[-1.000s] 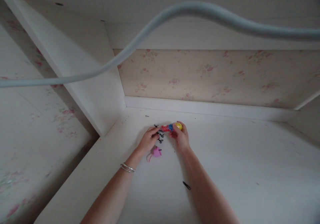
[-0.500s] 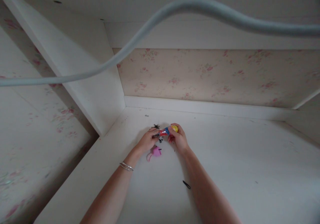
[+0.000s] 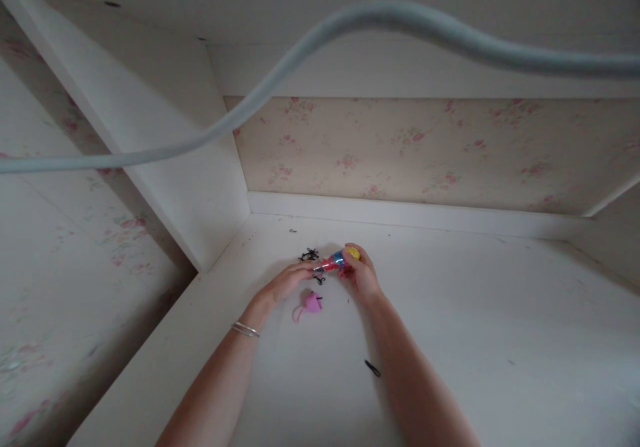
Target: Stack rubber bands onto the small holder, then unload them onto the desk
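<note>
My right hand is closed round a small red-and-blue tube with a yellow end, held just above the white shelf. My left hand reaches to the tube's left tip, fingers pinched together there; what they pinch is too small to name. Small black hair ties lie in a cluster just behind the left hand. A pink hair accessory rests on the shelf below both hands. A silver bangle sits on my left wrist.
A single black clip lies beside my right forearm. A white side panel stands at the left and floral wallpaper backs the shelf. A grey cable hangs across the top of the view.
My left hand has slid down and left, uncovering the black hair ties behind it. The tube has tilted, its yellow end higher. My right hand has barely moved.
</note>
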A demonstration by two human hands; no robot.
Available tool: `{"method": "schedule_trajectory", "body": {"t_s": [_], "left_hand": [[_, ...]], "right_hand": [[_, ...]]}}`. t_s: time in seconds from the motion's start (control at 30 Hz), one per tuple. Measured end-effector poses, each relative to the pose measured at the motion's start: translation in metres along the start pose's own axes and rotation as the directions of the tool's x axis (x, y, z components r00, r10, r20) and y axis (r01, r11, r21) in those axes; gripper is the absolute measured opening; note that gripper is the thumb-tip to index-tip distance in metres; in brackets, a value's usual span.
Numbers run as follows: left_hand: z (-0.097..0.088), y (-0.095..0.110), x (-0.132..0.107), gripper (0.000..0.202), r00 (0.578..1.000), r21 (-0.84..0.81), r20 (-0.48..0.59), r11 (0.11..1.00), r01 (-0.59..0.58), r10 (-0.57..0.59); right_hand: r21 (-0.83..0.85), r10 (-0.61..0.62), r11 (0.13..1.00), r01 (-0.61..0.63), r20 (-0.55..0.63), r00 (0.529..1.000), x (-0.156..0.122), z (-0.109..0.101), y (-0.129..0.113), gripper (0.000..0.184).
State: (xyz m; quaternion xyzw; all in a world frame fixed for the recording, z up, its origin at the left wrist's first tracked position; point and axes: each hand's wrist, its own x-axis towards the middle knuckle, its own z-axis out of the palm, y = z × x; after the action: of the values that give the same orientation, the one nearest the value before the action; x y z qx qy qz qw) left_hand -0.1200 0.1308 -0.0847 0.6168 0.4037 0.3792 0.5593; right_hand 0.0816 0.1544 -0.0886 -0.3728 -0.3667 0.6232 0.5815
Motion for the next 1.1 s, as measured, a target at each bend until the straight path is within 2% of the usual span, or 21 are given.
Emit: {"method": "schedule_trajectory", "body": {"t_s": [0.1,0.2,0.5,0.83,0.97,1.1], "left_hand": [[0.0,-0.001,0.0,0.036,1.0,0.045,-0.012,0.999,0.01,-0.009],[0.002,-0.003,0.002,0.037,0.998,0.093,-0.068,0.996,0.001,0.005],[0.008,-0.003,0.005,0.037,0.989,0.123,-0.135,0.99,0.068,-0.052],[0.007,-0.002,0.004,0.04,0.985,0.065,-0.15,0.993,0.098,-0.088],[0.011,-0.006,0.007,0.046,0.978,0.03,-0.207,0.999,0.045,-0.038],[0.015,-0.009,0.008,0.05,0.956,-0.01,-0.291,0.999,0.038,-0.039]], "right_hand": [[-0.002,0.014,1.0,-0.014,0.029,0.999,-0.001,0.0,-0.002,0.047],[-0.026,0.007,1.0,-0.006,0.041,0.999,-0.002,0.001,-0.002,0.046],[-0.055,-0.032,0.998,0.035,0.038,0.999,-0.002,0.0,0.0,0.046],[-0.05,-0.039,0.998,0.04,0.024,0.999,0.001,0.0,0.002,0.047],[-0.04,-0.056,0.998,0.056,0.0,0.998,0.002,0.0,0.002,0.051],[-0.049,-0.062,0.997,0.06,-0.026,0.998,0.002,0.001,0.003,0.051]]}}
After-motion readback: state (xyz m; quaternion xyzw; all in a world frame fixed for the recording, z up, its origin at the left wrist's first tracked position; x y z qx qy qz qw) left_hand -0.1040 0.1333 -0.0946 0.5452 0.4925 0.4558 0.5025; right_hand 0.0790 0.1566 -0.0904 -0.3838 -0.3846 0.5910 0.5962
